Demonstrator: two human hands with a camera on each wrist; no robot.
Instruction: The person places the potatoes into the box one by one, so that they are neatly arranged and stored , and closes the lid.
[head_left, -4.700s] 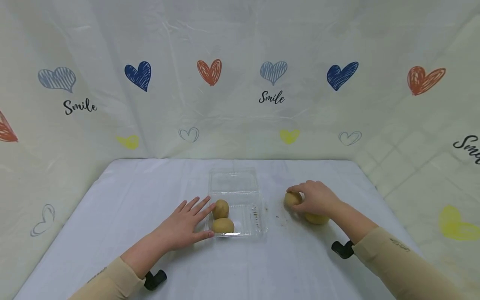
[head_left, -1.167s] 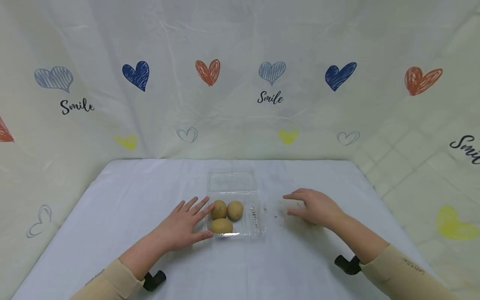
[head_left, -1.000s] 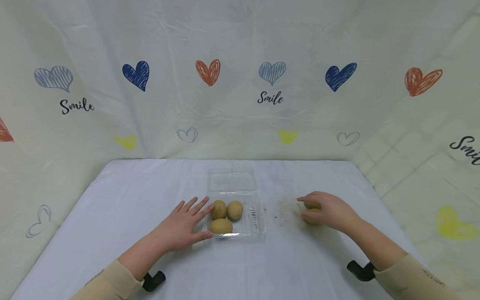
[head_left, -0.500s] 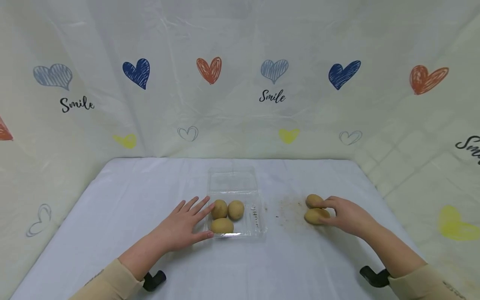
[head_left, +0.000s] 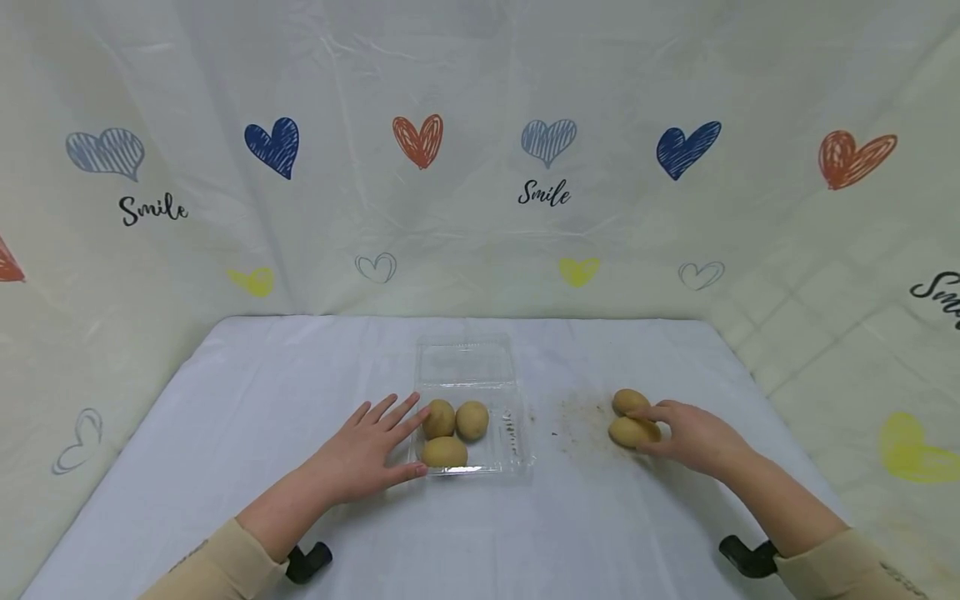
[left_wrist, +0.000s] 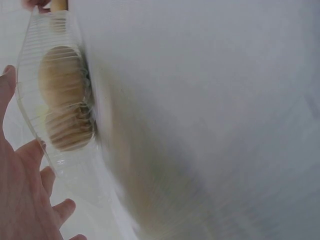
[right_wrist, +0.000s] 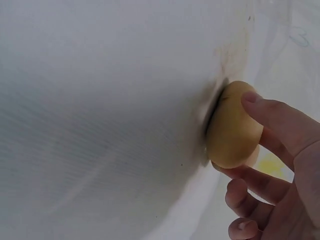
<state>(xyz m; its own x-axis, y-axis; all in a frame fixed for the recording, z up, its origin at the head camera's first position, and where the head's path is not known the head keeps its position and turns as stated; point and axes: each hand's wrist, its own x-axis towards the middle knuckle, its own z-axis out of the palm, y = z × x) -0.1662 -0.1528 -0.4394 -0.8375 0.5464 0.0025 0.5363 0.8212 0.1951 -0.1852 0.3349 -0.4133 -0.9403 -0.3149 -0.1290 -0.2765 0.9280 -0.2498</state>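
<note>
A clear plastic clamshell box [head_left: 489,450] lies with its lid [head_left: 465,364] folded back, away from me. Three potatoes sit in its left part: a back-left one [head_left: 438,419], one beside it [head_left: 472,421] and a front one [head_left: 445,452]. My left hand [head_left: 356,458] spreads its straight fingers against the box's left edge, thumb at the front corner. To the right, my right hand [head_left: 697,437] pinches the nearer of two loose potatoes [head_left: 632,432] between thumb and fingers. The right wrist view shows that potato [right_wrist: 235,127] low over the cloth. Just behind it is the other loose potato [head_left: 630,402].
A white cloth [head_left: 487,542] covers the table. Brown crumbs of dirt [head_left: 581,425] are scattered between the box and the loose potatoes. A pale curtain [head_left: 480,225] printed with hearts hangs behind the table.
A third potato has gone into the box from the right. My right hand has come back to the two loose potatoes and taken hold of the nearer one. My left hand has stayed put.
</note>
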